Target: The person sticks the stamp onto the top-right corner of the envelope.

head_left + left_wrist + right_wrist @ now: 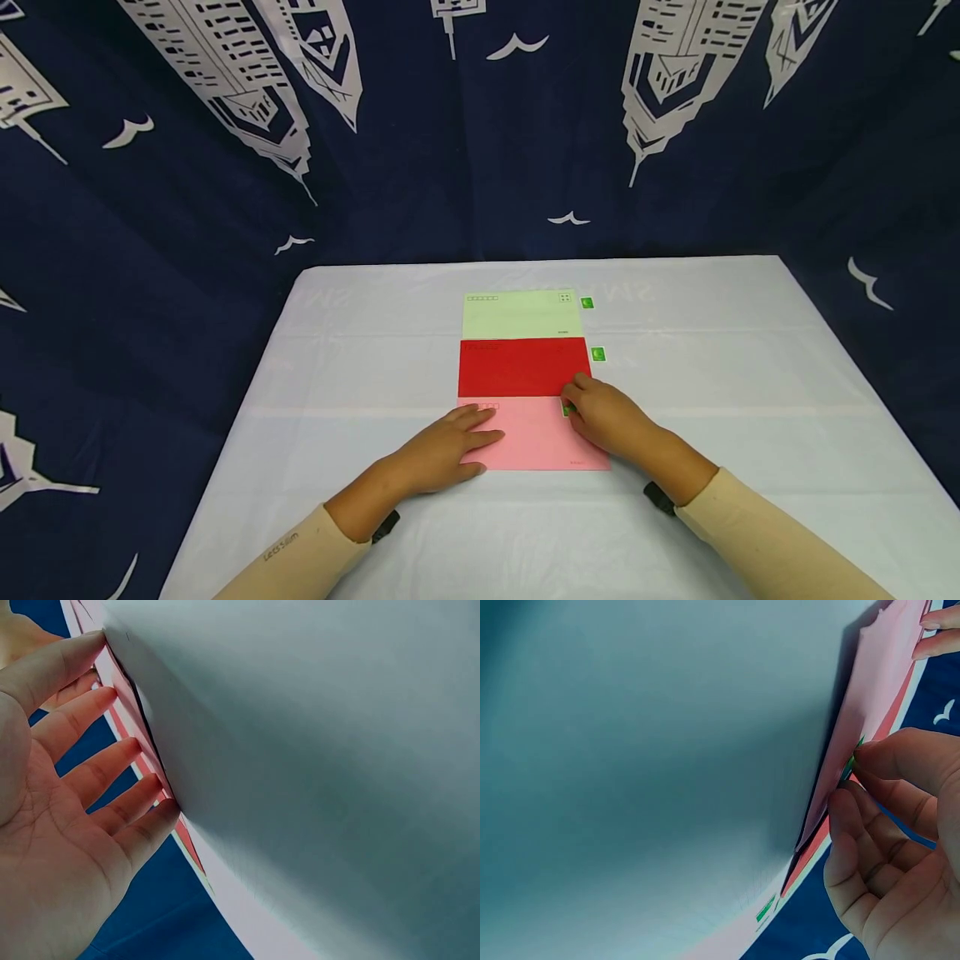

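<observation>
A pink envelope [536, 440] lies nearest the person, overlapped along its upper edge by the red envelope's [517, 367] lower border in the head view. My left hand [442, 450] rests on its left end with fingers spread and straight. At its upper right corner, my right hand [611, 421] pinches a small green stamp [849, 766] between thumb and finger. The stamp sits right at the envelope's surface, partly hidden by the fingers. Beyond the red envelope is a light green envelope [517, 317] with printed boxes in its top corners.
Two more green stamps lie on the table to the right: one stamp [587, 303] beside the light green envelope, another stamp [598, 354] beside the red one. A white cloth covers the table [360, 350]. Behind hangs a dark blue curtain [465, 167] with white building prints.
</observation>
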A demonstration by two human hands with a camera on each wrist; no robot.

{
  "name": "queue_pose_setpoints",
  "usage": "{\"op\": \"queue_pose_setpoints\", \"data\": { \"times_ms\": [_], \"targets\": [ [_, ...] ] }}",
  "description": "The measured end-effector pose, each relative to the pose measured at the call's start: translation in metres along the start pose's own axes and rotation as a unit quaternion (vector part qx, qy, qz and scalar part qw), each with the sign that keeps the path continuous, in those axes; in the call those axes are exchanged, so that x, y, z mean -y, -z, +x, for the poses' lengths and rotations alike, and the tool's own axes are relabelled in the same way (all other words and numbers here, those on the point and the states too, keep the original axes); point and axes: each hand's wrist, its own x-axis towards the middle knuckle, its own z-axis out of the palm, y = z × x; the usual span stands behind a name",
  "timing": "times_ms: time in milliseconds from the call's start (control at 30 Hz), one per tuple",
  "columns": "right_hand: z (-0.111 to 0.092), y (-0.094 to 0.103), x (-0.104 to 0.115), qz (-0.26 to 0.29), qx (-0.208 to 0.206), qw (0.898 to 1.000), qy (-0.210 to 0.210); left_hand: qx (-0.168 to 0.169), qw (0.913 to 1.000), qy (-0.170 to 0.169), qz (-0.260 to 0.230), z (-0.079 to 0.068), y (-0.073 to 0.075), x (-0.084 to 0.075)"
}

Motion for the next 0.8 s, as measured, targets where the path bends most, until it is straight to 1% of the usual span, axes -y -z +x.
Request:
{"op": "queue_pose_setpoints", "data": {
  "times_ms": [167, 500, 633, 800],
  "targets": [
    [0.0007, 0.0017, 0.0008, 0.007, 0.004, 1.0, -0.008, -0.002, 1.0, -0.002, 0.004, 0.0007, 0.0005, -0.0001],
    [0.0005, 0.0004, -0.0005, 0.006, 0.006, 1.0, -0.015, -0.009, 0.9999, 0.005, 0.003, 0.002, -0.001, 0.0005],
    [0.0006, 0.0001, 0.0, 0.009, 0.004, 1.0, -0.016, -0.009, 0.9998, 0.018, 0.003, 0.0022, -0.0006, -0.0008],
    [0.0008, 0.0006, 0.0002, 0.015, 0.01, 1.0, -0.015, -0.012, 0.9992, 0.036, -0.016, 0.0026, 0.0006, -0.0031]
  ]
}}
